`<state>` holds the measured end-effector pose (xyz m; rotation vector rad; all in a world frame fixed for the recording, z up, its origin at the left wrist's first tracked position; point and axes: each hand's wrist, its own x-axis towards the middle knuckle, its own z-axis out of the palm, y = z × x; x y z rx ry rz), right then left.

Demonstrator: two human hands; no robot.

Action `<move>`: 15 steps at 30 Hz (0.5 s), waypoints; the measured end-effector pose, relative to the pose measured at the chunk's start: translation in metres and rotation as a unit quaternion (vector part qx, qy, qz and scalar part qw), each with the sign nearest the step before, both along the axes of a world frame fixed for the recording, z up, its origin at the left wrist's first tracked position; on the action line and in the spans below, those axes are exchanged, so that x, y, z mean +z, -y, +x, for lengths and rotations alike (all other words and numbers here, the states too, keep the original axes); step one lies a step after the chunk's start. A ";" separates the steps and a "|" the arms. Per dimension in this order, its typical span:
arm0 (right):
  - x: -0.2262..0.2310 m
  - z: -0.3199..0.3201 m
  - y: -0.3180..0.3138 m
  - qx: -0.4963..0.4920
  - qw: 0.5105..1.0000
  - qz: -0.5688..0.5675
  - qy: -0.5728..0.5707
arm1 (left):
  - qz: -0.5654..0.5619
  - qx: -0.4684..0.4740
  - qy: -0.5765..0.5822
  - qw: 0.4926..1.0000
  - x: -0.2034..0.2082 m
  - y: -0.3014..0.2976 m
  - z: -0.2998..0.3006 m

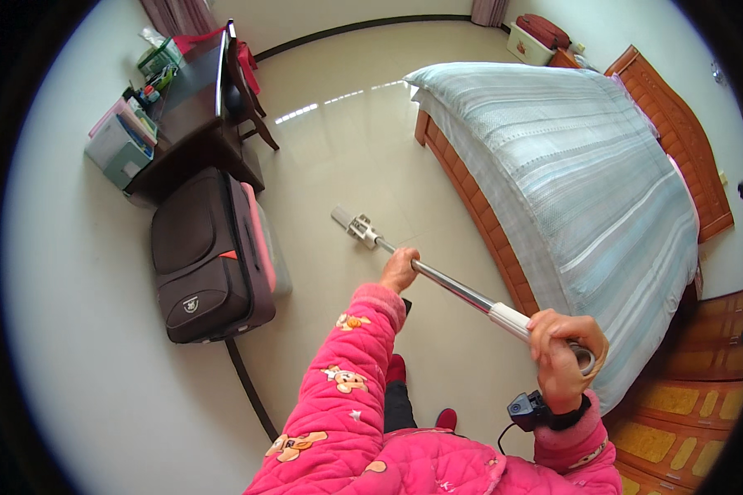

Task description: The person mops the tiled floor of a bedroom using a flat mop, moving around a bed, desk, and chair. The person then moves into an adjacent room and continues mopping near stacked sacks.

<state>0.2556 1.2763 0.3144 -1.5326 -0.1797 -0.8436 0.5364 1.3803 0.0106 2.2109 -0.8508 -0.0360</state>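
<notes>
A mop with a silver metal pole (462, 293), a white grip and a pale plastic head (357, 227) slants across the middle of the view. Its head is at the far left end, over the tiled floor; whether it touches the tiles I cannot tell. My left hand (399, 270) is wrapped round the pole not far from the head. At the near right end, my right hand (563, 351) closes round the white grip (509, 318), just by the ring at its tip. Both my sleeves are pink and quilted. A small camera (524, 408) is strapped to my right wrist.
On the right stands a bed (586, 173) with a striped cover, its wooden side rail along the floor. A dark suitcase (206, 260) stands at the left wall, beside a dark desk (191, 107) and chair (243, 99). Wooden cabinet doors (677, 412) are at lower right.
</notes>
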 end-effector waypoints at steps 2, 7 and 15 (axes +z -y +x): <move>0.002 -0.015 0.003 0.015 1.000 0.017 0.009 | -0.027 0.012 0.011 1.000 -0.005 -0.008 -0.024; -0.017 -0.064 -0.003 0.055 0.993 0.034 0.100 | -0.019 0.043 0.017 0.999 -0.023 -0.035 -0.095; -0.043 -0.197 0.004 0.192 0.979 0.055 0.041 | 0.028 0.082 0.000 0.996 -0.048 -0.084 -0.234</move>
